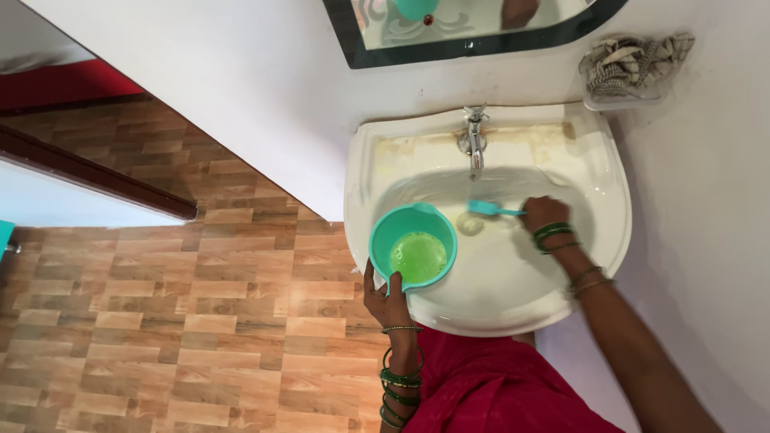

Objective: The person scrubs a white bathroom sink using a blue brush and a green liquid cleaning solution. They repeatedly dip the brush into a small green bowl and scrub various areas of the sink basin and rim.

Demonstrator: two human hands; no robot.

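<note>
Red cloth (497,385) of the person's garment fills the near edge of the view, with wood-patterned floor tiles (160,321) spreading away to the left. Just beyond it the left hand (391,301) comes up, green bangles stacked on the wrist, its fingers closed around the near rim of a teal mug (413,247) — a round plastic scoop with a pouring lip. Bright green liquid sits in its bottom, and it is held over the near left rim of the white washbasin (597,240).

Farther in and to the right, the right hand (545,213) reaches into the bowl, more green and gold bangles on that wrist. Its fingers are wrapped tight on the handle of a small blue brush (491,208), whose head points left and lies close to the drain (470,223), on or just above the porcelain; contact cannot be judged from this angle.

As for progress, the work looks to be in the middle: the bowl appears wet and mostly white, while brownish stains remain along the far ledge on either side of the chrome tap (475,140), and the green liquid is still in the mug, unpoured.

Counted: one mug, one brush, one basin, one tap, one drain. On the far wall hangs one dark-framed mirror (473,44), and to its right one small shelf tray holding a crumpled patterned cloth (634,64).
</note>
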